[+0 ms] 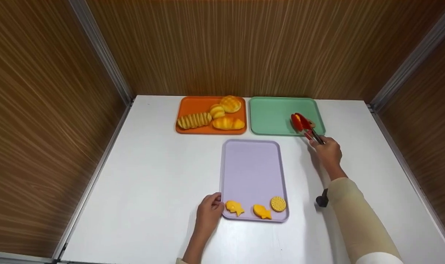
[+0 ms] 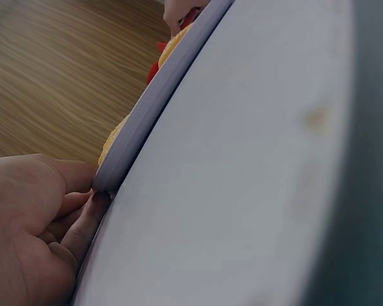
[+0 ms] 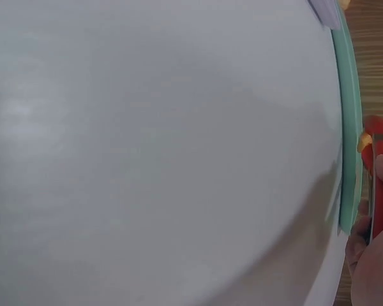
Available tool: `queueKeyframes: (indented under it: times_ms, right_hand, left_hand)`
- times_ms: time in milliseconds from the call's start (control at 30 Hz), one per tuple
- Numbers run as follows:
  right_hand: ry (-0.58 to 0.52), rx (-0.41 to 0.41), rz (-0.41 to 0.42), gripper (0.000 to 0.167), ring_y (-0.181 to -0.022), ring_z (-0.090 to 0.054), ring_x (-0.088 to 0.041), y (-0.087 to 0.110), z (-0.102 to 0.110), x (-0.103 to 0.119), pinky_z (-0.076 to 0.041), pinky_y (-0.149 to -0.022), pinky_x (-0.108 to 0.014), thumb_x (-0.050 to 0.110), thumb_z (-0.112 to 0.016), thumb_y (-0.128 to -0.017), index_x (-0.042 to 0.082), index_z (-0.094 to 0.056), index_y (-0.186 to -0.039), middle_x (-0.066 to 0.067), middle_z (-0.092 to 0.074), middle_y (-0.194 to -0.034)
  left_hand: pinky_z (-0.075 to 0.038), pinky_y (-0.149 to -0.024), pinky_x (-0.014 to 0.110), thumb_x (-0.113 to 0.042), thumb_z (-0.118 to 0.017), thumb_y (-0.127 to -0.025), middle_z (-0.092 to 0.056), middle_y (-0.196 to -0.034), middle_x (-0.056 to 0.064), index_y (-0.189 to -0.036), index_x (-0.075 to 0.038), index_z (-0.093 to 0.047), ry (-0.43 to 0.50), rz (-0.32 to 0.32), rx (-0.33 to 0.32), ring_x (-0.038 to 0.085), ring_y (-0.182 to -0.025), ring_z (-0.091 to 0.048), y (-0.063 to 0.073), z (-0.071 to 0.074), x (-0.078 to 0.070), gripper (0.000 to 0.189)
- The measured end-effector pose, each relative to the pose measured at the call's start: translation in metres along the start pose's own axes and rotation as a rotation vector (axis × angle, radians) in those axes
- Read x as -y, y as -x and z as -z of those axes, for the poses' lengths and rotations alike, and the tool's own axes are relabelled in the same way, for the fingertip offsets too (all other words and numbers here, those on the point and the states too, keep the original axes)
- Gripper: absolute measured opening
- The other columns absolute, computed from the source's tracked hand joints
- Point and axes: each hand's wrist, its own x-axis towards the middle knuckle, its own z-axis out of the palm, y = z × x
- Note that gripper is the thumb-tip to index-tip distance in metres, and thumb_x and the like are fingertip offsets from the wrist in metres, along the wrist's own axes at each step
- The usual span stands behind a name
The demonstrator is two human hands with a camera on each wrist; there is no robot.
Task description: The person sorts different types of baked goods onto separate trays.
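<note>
My right hand [image 1: 328, 150] grips red-tipped tongs [image 1: 315, 135] over the right part of the green tray [image 1: 272, 115]. Between the red tong heads shows a small yellow piece [image 3: 364, 142], its kind hard to tell. A tan piece [image 1: 311, 124] lies beside the tongs, partly hidden. My left hand [image 1: 209, 212] pinches the left rim of the lilac tray [image 1: 252, 172] near its front corner, thumb and fingers at the edge. Along that tray's near end lie two yellow fish-shaped pieces, one at left [image 1: 234, 207] and one mid-right [image 1: 261, 211], plus a round yellow biscuit [image 1: 278, 204].
An orange tray [image 1: 193, 104] stands at the back left, holding a ridged loaf [image 1: 194, 120], a croissant [image 1: 228, 123], a small roll [image 1: 217, 111] and a round bun [image 1: 230, 104]. Wood-grain panels [image 1: 222, 47] enclose the white table [image 1: 153, 176] on the back and sides.
</note>
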Motion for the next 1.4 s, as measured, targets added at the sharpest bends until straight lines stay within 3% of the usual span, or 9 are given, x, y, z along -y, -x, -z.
queueKeyframes:
  times_ms: [133,333,567,933,1133,1267,1400]
  right_hand:
    - [0.0,0.022,-0.018,0.055,-0.122,-0.054,-0.037,-0.002,-0.003,0.003,-0.041,-0.107,-0.053,0.035,-0.067,-0.095,0.006,-0.058,-0.141,-0.021,-0.058,-0.139]
    - [0.03,0.045,0.029,0.059,-0.114,-0.053,-0.037,-0.001,-0.005,0.004,-0.041,-0.1,-0.053,0.038,-0.069,-0.093,0.004,-0.059,-0.139,-0.023,-0.057,-0.13]
    - [0.03,0.029,0.065,0.064,-0.113,-0.053,-0.039,0.005,0.0,0.001,-0.041,-0.099,-0.054,0.04,-0.07,-0.092,0.005,-0.055,-0.143,-0.024,-0.057,-0.131]
    - [0.077,0.062,0.161,0.066,-0.117,-0.052,-0.043,0.035,0.013,-0.004,-0.04,-0.098,-0.059,0.038,-0.07,-0.093,-0.001,-0.051,-0.143,-0.026,-0.052,-0.134]
    - [0.128,0.127,0.187,0.083,-0.133,-0.043,-0.05,0.054,0.024,-0.003,-0.034,-0.108,-0.065,0.044,-0.069,-0.093,-0.006,-0.037,-0.151,-0.031,-0.045,-0.145]
    - [0.131,0.143,0.209,0.08,-0.135,-0.043,-0.049,0.065,0.033,-0.003,-0.034,-0.109,-0.065,0.042,-0.07,-0.092,-0.004,-0.039,-0.15,-0.029,-0.047,-0.144]
    - [0.142,0.172,0.244,0.073,-0.125,-0.05,-0.044,0.077,0.041,-0.004,-0.039,-0.102,-0.062,0.038,-0.072,-0.092,-0.002,-0.045,-0.147,-0.026,-0.053,-0.138]
  left_hand:
    - [-0.057,-0.084,0.026,-0.01,-0.068,-0.091,-0.068,-0.104,0.004,-0.121,-0.002,-0.07,0.002,0.001,0.004,0.013,-0.094,-0.063,0.001,0.0,-0.001,0.031]
    - [-0.057,-0.084,0.026,-0.009,-0.068,-0.091,-0.068,-0.103,0.005,-0.12,0.0,-0.069,0.001,-0.02,0.001,0.014,-0.094,-0.064,0.001,0.001,0.0,0.031]
    - [-0.057,-0.083,0.025,-0.008,-0.068,-0.091,-0.067,-0.104,0.006,-0.12,-0.001,-0.069,0.004,-0.026,-0.002,0.015,-0.095,-0.064,0.0,0.002,0.001,0.03]
    - [-0.057,-0.083,0.025,-0.01,-0.067,-0.091,-0.067,-0.103,0.003,-0.12,-0.004,-0.069,-0.008,-0.002,0.007,0.013,-0.094,-0.064,0.001,0.001,-0.001,0.03]
    - [-0.057,-0.083,0.026,-0.009,-0.067,-0.091,-0.067,-0.103,0.004,-0.12,-0.003,-0.069,-0.01,-0.002,-0.003,0.013,-0.094,-0.064,0.001,0.002,0.0,0.03]
    - [-0.057,-0.084,0.026,-0.008,-0.067,-0.09,-0.067,-0.102,0.005,-0.119,-0.002,-0.07,0.002,-0.005,-0.005,0.014,-0.094,-0.065,0.0,0.002,0.0,0.03]
    - [-0.057,-0.084,0.026,-0.008,-0.068,-0.09,-0.067,-0.102,0.004,-0.118,-0.002,-0.07,0.009,-0.003,-0.004,0.014,-0.094,-0.064,-0.001,0.001,0.001,0.029]
